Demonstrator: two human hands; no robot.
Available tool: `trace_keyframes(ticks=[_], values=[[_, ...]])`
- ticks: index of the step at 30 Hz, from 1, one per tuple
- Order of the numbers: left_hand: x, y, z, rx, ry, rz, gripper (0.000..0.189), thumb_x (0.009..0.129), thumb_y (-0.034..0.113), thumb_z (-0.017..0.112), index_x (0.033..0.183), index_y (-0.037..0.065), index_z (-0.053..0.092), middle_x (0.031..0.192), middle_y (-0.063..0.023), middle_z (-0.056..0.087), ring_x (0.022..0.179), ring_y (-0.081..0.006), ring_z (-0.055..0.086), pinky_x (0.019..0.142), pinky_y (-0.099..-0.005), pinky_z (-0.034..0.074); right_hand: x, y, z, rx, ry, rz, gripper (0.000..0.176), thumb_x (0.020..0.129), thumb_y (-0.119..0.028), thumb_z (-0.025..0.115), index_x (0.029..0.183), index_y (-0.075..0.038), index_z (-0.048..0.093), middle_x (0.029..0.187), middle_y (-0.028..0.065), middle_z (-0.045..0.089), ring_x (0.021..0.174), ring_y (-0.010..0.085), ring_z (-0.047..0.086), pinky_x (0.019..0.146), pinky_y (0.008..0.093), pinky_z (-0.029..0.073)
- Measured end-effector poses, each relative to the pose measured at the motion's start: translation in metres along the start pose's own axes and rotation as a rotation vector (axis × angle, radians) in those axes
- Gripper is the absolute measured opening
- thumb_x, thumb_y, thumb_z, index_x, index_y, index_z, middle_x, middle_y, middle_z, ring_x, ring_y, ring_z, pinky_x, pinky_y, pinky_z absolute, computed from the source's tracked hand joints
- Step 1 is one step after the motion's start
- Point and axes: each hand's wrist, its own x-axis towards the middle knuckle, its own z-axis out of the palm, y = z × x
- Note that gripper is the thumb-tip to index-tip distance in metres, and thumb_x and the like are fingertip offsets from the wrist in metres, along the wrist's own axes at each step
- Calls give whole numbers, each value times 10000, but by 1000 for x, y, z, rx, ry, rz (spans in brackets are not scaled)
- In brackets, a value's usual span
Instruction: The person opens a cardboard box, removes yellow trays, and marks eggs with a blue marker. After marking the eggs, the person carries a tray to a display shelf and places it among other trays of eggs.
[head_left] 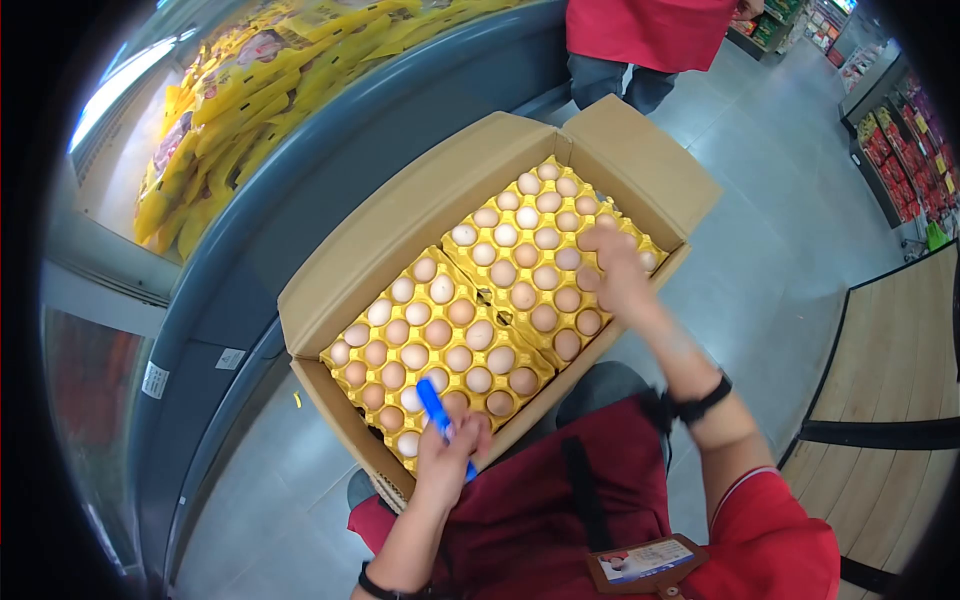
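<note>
An open cardboard box (400,210) stands in front of me with two yellow egg trays (458,278) side by side in it. Brown and pale eggs (523,295) fill their cups. My left hand (452,455) is closed around a slim blue stick-like tool (432,402), held over the near left corner of the left tray; its exact kind is not clear. My right hand (622,270) reaches over the right-hand edge of the right tray, close above the eggs there. Its fingers are blurred and partly hidden behind the hand.
Along the left curves a dark grey display freezer (400,140) piled with yellow bags (240,130). A person in a red apron (645,35) stands beyond the box. Wooden slatted shelving (890,350) is at the right, with stocked racks (905,150) behind. Grey tiled floor lies between.
</note>
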Motion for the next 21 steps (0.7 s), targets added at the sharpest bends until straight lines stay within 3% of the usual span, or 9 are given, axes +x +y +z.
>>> trace_keyframes(ticks=[1,3,5,6,7,12,15,16,21], values=[[19,9,12,9,10,-20,209,899,157,558,1051,27,497,874,-74,574,753,-137,557,675,-267,448,32,33,3,-104,97,-61,451,784,-170,592,1164,44,477,1131,234,522,1053,368,502,911,414,414],[58,29,54,-64,121,-45,155,893,173,563,803,80,476,733,-2,525,636,-95,496,591,-242,432,71,87,11,-225,121,61,530,811,-249,580,1223,46,428,1136,245,528,1048,372,514,930,403,409],[105,13,65,47,117,-85,184,894,245,561,861,68,518,716,4,519,651,-90,479,596,-247,417,86,122,20,-221,-4,88,606,828,-321,565,1271,47,378,1142,248,535,1056,363,522,931,398,408],[127,4,69,94,111,-71,287,884,279,575,1001,24,516,827,-30,539,762,-119,491,685,-260,414,95,130,22,-220,-69,101,645,836,-357,557,1295,48,353,1146,250,538,1060,359,526,931,395,408],[145,-1,73,141,104,-60,434,874,314,588,1141,-21,515,937,-63,560,874,-148,504,774,-273,410,101,130,22,-223,-143,157,669,844,-384,541,1311,48,334,1163,249,534,1079,355,520,941,388,402],[184,-11,89,109,106,-4,358,884,271,563,1100,-11,518,893,-40,535,802,-128,473,699,-273,405,109,72,-11,-68,-488,449,724,883,-476,461,1355,42,282,1222,229,519,1146,339,493,975,365,377],[196,-16,99,84,180,-20,263,893,205,531,1082,22,513,837,-13,507,712,-102,443,615,-269,390,121,90,5,-98,-515,418,702,898,-470,446,1354,41,291,1190,201,552,1093,330,524,946,361,395],[198,-16,103,55,232,-9,251,893,193,527,1084,30,510,826,-8,501,699,-98,435,603,-269,386,117,89,11,-107,-389,289,626,907,-462,425,1249,62,430,938,177,627,848,255,593,797,379,453],[199,-25,114,-236,419,145,176,872,176,548,966,28,539,702,-26,509,625,-114,477,566,-302,406,121,76,-1,-50,-307,314,599,883,-450,479,1197,61,493,910,168,638,834,247,596,770,374,460]])
